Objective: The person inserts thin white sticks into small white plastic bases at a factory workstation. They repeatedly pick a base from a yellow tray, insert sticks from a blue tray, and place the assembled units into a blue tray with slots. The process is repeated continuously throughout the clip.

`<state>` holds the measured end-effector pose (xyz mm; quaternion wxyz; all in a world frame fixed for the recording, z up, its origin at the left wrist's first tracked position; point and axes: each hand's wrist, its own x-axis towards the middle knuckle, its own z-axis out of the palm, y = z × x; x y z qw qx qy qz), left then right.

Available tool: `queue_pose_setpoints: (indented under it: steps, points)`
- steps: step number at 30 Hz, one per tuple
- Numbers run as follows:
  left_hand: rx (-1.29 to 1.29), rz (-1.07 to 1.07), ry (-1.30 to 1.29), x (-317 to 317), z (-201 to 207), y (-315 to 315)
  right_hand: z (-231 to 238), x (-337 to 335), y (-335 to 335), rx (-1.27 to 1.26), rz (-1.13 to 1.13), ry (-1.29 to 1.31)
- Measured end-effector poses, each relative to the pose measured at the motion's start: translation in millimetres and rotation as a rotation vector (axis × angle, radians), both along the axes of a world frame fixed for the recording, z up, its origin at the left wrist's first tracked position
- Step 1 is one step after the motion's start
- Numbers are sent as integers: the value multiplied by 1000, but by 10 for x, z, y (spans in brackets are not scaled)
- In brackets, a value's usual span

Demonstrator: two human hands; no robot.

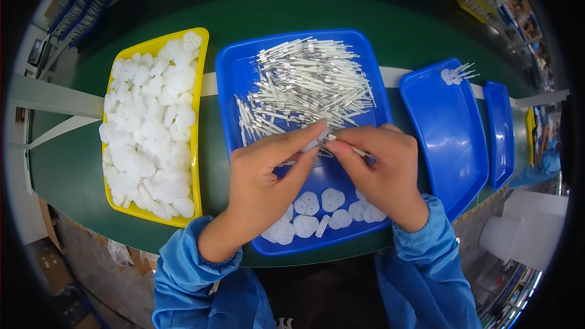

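My left hand (265, 173) and right hand (381, 170) meet over the middle of the blue tray (231, 85) in front of me. The fingers of my left hand are pressed together on a small white plastic piece (312, 144), thumb and forefinger pinching it from both sides. The fingers of my right hand pinch a thin metal pin (350, 149), whose tip touches the white piece, just where my two hands come together.

Behind my hands, the far half of the tray holds a loose heap of metal pins (304, 85), lying criss-cross. At the near edge of the same tray, partly under my wrists, lie several flat white plastic pieces (332, 200) with rounded lobes.

To my left, a yellow tray (198, 146) stands on the green desk (70, 173), filled with many more of the white pieces (149, 128). To my right sits a second blue tray (448, 140), with one white piece carrying pins (457, 74) in its far corner. Beyond it lies a third blue tray (499, 134). My sleeves (189, 268) are blue.
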<state>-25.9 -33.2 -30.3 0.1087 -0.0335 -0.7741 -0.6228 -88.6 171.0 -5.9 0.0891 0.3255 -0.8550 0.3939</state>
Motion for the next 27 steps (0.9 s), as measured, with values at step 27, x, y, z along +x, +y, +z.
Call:
queue_pose_setpoints:
  steps: [27]
  points:
    - [123,-62,16,-47,-3,-11,60,60,138,96,91,292]
